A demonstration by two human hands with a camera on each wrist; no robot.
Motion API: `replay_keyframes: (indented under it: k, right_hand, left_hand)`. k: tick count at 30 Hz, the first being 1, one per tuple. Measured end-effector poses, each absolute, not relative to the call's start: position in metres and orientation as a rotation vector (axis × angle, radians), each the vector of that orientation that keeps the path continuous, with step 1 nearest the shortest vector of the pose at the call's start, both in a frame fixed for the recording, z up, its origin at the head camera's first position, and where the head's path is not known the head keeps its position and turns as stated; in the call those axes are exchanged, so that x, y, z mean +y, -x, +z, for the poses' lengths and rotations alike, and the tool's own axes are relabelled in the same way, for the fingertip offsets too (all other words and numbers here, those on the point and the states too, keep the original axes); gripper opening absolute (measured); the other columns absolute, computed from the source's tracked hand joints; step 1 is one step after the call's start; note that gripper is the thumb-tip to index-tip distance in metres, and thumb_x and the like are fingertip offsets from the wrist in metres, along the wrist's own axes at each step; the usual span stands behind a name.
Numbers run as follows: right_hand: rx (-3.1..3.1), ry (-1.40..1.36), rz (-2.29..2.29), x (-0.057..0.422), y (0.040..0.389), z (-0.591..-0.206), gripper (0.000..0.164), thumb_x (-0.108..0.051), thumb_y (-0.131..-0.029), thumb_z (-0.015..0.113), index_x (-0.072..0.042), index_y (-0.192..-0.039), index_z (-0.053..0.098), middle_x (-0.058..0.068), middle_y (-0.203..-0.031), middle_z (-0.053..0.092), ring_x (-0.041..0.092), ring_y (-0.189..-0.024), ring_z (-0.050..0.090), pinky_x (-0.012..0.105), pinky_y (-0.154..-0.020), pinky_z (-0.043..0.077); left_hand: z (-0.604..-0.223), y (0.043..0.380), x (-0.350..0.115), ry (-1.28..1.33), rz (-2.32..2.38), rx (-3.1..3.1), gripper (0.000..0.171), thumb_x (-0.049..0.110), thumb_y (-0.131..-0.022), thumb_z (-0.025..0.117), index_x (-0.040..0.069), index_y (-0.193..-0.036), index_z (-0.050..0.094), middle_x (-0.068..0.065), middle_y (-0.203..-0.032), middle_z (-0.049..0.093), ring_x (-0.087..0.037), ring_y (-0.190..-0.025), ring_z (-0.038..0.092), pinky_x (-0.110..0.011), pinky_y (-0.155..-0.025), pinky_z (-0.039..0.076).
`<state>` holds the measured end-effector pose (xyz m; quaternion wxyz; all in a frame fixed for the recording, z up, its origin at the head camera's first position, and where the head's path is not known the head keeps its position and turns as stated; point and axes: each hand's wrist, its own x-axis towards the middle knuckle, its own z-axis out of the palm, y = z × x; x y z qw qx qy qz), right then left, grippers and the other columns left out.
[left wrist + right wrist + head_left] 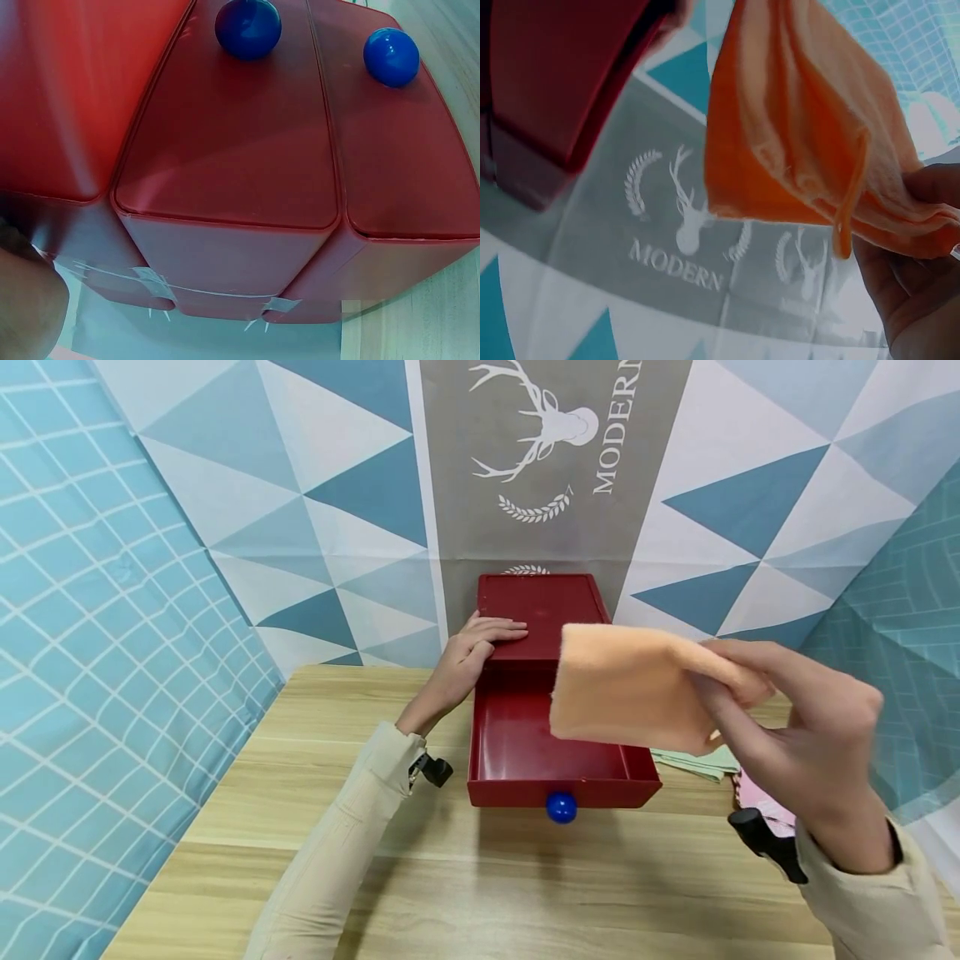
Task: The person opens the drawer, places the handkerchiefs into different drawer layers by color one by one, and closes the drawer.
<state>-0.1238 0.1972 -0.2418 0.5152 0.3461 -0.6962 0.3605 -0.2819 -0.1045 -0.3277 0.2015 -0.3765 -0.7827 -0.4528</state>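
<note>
My right hand [813, 735] pinches one end of a folded orange cloth [615, 689], which spreads out flat to the left over the right side of an open red drawer [517, 735]. In the right wrist view the cloth [795, 127] hangs in loose folds from the fingers and thumb. The top drawer is pulled out of a red drawer cabinet [536, 602], and its visible floor is bare. A round blue knob [561, 807] sits on its front. With extended fingers, my left hand [468, 656] rests on the cabinet top's left front edge.
Right of the cabinet lie light green cloth [697, 762] and a pink item [761, 797], partly behind my right hand. The left wrist view shows lower drawer fronts with blue knobs [391, 57]. A patterned wall covering [360, 502] rises right behind the wooden table [285, 752].
</note>
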Motion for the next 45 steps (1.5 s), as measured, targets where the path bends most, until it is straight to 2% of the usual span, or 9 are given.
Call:
replay_keyframes:
  k: [6,13,15,18,21,23,32,35,45]
  right_hand:
    - [-1.691,-0.901,0.945,0.177,0.132,-0.245,0.038,-0.031,-0.092,0.071,0.007,-0.089,0.074,0.019,-0.081,0.071,0.004,-0.078,0.065,0.013,-0.08,0.049]
    - [-1.807,-0.945,0.956,0.169,0.143,-0.258,0.048,-0.042,-0.095,0.065,0.004,-0.097,0.074,0.014,-0.084,0.073,0.005,-0.073,0.062,0.011,-0.075,0.048]
    - [-1.832,-0.977,0.988,0.168,0.147,-0.262,0.04,-0.036,-0.095,0.067,0.003,-0.1,0.074,0.012,-0.086,0.073,0.004,-0.072,0.062,0.011,-0.073,0.049]
    - [-1.893,-1.01,1.055,0.167,0.151,-0.267,0.019,-0.013,-0.09,0.073,0.0,-0.104,0.074,0.007,-0.085,0.071,0.003,-0.07,0.061,0.012,-0.064,0.049]
    - [-1.982,-1.008,1.169,0.167,0.156,-0.274,0.031,0.009,-0.08,0.074,-0.004,-0.108,0.074,0.005,-0.089,0.071,0.006,-0.068,0.061,0.014,-0.058,0.051]
    - [-2.043,-0.986,1.256,0.166,0.16,-0.279,0.035,0.013,-0.079,0.073,-0.005,-0.109,0.074,0.003,-0.09,0.071,0.009,-0.065,0.06,0.016,-0.054,0.049]
    - [-2.328,-0.896,1.409,0.168,0.178,-0.29,0.021,-0.009,-0.091,0.071,-0.018,-0.11,0.074,-0.004,-0.096,0.07,0.015,-0.072,0.06,0.022,-0.058,0.049]
    - [-2.39,-0.884,1.325,0.166,0.185,-0.29,0.019,-0.014,-0.092,0.072,-0.021,-0.109,0.074,-0.006,-0.095,0.07,0.015,-0.073,0.055,0.024,-0.056,0.044]
    - [-2.534,-0.906,1.005,0.154,0.2,-0.293,0.016,-0.018,-0.09,0.074,-0.015,-0.106,0.076,-0.002,-0.095,0.073,0.014,-0.07,0.056,0.026,-0.058,0.045]
  left_hand:
    - [-0.328,0.283,-0.104,1.03,-1.267,-2.21,0.048,0.006,-0.098,0.031,0.011,-0.124,0.071,0.001,-0.132,0.065,-0.01,-0.127,0.051,-0.038,-0.124,0.008]
    - [-0.328,0.283,-0.101,1.051,-1.282,-2.178,0.047,0.005,-0.098,0.031,0.008,-0.12,0.072,-0.001,-0.129,0.066,-0.011,-0.126,0.053,-0.041,-0.124,0.009]
    - [-0.328,0.283,-0.101,1.062,-1.284,-2.174,0.048,0.004,-0.098,0.031,0.008,-0.121,0.072,-0.002,-0.129,0.066,-0.011,-0.126,0.053,-0.041,-0.124,0.009]
    - [-0.329,0.284,-0.101,1.079,-1.286,-2.161,0.049,0.003,-0.098,0.029,0.007,-0.122,0.071,-0.003,-0.129,0.066,-0.013,-0.127,0.053,-0.039,-0.124,0.008]
    - [-0.328,0.284,-0.1,1.091,-1.283,-2.146,0.05,0.002,-0.098,0.028,0.007,-0.122,0.072,-0.004,-0.129,0.067,-0.015,-0.127,0.053,-0.04,-0.124,0.007]
    - [-0.329,0.284,-0.1,1.093,-1.277,-2.142,0.05,0.002,-0.098,0.028,0.007,-0.122,0.072,-0.004,-0.129,0.067,-0.016,-0.128,0.053,-0.041,-0.124,0.008]
    - [-0.329,0.283,-0.102,1.098,-1.265,-2.134,0.049,0.002,-0.099,0.028,0.006,-0.122,0.071,-0.006,-0.13,0.066,-0.017,-0.128,0.053,-0.043,-0.124,0.008]
    - [-0.329,0.282,-0.102,1.099,-1.267,-2.131,0.049,0.003,-0.099,0.028,0.006,-0.122,0.071,-0.006,-0.13,0.066,-0.017,-0.128,0.053,-0.043,-0.124,0.008]
    - [-0.329,0.281,-0.103,1.067,-1.262,-2.169,0.05,0.004,-0.099,0.028,0.007,-0.122,0.071,-0.002,-0.131,0.066,-0.012,-0.129,0.051,-0.042,-0.124,0.008]
